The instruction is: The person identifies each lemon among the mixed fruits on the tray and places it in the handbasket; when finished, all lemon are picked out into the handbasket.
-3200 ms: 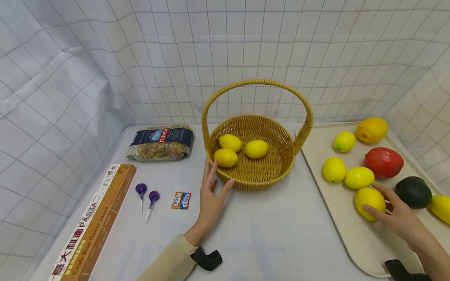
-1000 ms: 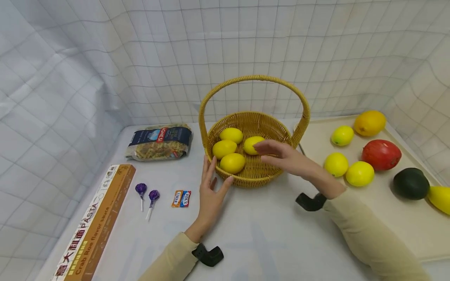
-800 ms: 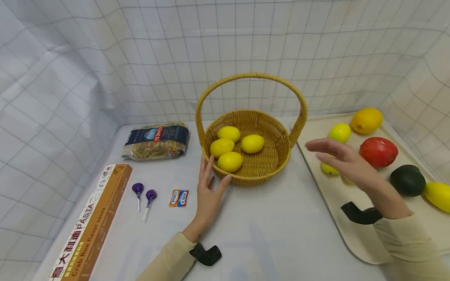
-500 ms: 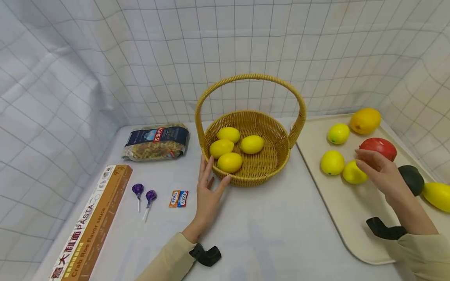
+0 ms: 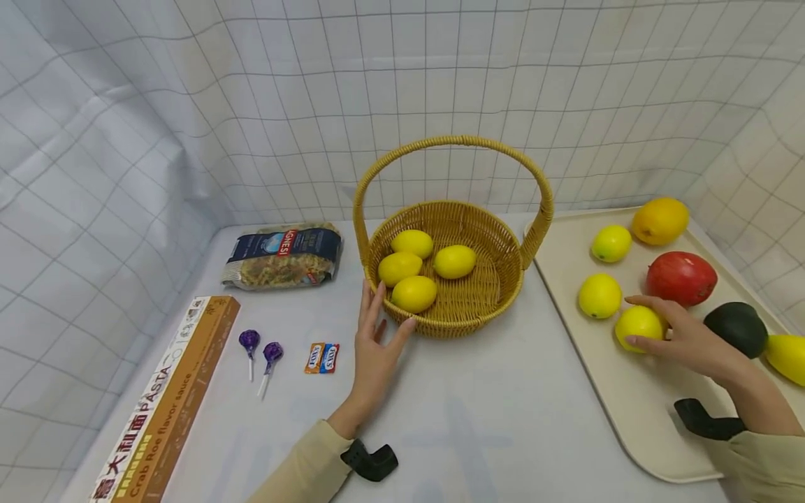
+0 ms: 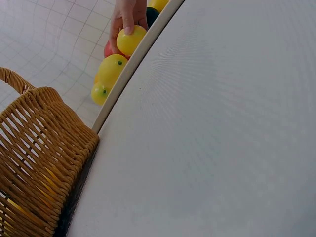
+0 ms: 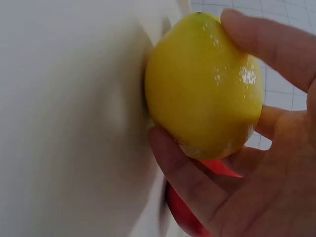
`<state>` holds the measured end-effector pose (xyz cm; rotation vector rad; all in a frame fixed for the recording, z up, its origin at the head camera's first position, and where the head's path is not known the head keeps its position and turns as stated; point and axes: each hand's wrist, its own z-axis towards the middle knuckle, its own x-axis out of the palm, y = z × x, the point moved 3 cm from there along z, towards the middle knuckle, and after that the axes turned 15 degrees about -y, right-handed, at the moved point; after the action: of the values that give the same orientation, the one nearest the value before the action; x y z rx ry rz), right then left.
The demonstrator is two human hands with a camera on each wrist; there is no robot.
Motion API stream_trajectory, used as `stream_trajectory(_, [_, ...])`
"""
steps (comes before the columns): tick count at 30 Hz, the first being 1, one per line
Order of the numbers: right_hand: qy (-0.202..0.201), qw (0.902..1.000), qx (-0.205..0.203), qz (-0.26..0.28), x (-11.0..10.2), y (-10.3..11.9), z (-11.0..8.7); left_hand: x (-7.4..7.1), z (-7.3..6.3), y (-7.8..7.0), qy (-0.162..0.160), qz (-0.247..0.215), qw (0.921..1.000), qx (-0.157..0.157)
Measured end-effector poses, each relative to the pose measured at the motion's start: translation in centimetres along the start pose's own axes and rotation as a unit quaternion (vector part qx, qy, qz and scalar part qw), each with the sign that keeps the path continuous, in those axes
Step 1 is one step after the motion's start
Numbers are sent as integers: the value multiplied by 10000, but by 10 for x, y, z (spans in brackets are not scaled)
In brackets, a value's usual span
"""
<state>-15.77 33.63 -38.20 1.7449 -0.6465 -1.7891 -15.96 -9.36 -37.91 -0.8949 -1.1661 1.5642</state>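
My right hand (image 5: 688, 342) grips a yellow lemon (image 5: 638, 328) on the beige tray (image 5: 654, 419), thumb on one side and fingers on the other. In the right wrist view, that lemon (image 7: 205, 86) sits between the thumb and the curled fingers, close to the tray surface. My left hand (image 5: 374, 353) rests its extended fingers against the front left rim of the wicker basket (image 5: 465, 325). Inside the basket, several lemons (image 5: 414, 294) lie mostly toward the left. The left wrist view shows the basket's woven side (image 6: 39, 148) and the right hand (image 6: 129, 15) at the lemon.
Also on the tray are two lemons (image 5: 600, 295), an orange-yellow fruit (image 5: 660, 221), a red fruit (image 5: 681, 278), a dark green avocado-like fruit (image 5: 736, 328) and a yellow fruit at the right edge. Left lie a pasta bag (image 5: 283, 256), a pasta box (image 5: 166, 398), two lollipops (image 5: 249, 340) and small candy packets (image 5: 322, 358).
One more lemon lies in the basket than in the oldest frame. My right hand has moved from over the basket back to the tray and grasped another lemon. The left hand stays put.
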Motion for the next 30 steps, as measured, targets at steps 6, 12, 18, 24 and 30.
stream_trajectory(6, [331, 9990, 50, 281, -1, 8, -7, 1, 1, -1, 44, -85, 10000, 22])
stream_trajectory(12, [764, 9915, -801, 678, 7, 48, -5, 3, 2, -3, 34, -91, 9999, 25])
stream_trajectory(18, [1464, 9519, -1506, 2230, 32, 106, 18, 2, 1, -2, 33, -26, 10000, 29])
stream_trajectory(24, [1276, 9242, -162, 3596, 72, 153, 58, 0, -2, -2, 4, -14, 10000, 2])
stream_trajectory(30, [841, 8661, 1569, 4671, 109, 178, 87, -1, -1, -2, -28, 58, 10000, -7])
